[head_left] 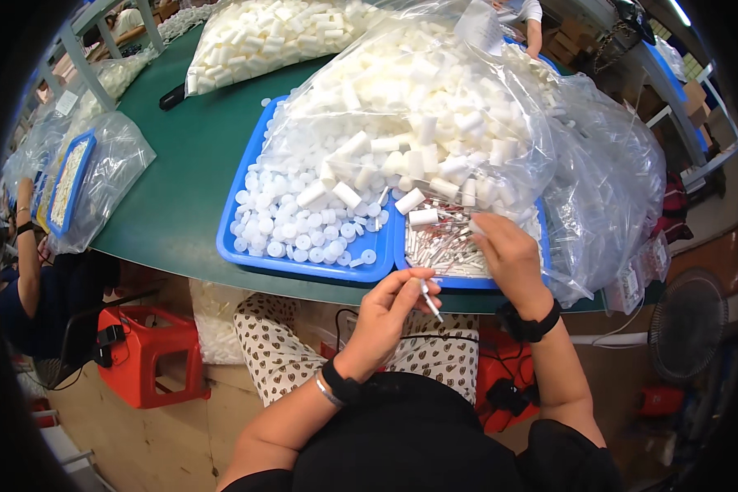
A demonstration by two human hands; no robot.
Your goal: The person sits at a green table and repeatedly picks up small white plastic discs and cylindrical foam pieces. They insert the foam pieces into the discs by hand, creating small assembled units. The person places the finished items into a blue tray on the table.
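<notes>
Just off the table's near edge, my left hand pinches a thin white rod between thumb and fingers, tilted down to the right. My right hand is over the right blue tray, fingertips drawn together around a small whitish piece too indistinct to name. Below those fingertips lie many slim white and reddish rods. The left blue tray holds translucent white discs. A clear bag of white cylinders rests over both trays, with several loose cylinders spilling from its front.
Another bag of cylinders sits farther back on the green table. At far left a person's arm is near a small blue tray. Another person's forearm shows behind the bag. A red stool and fan stand below.
</notes>
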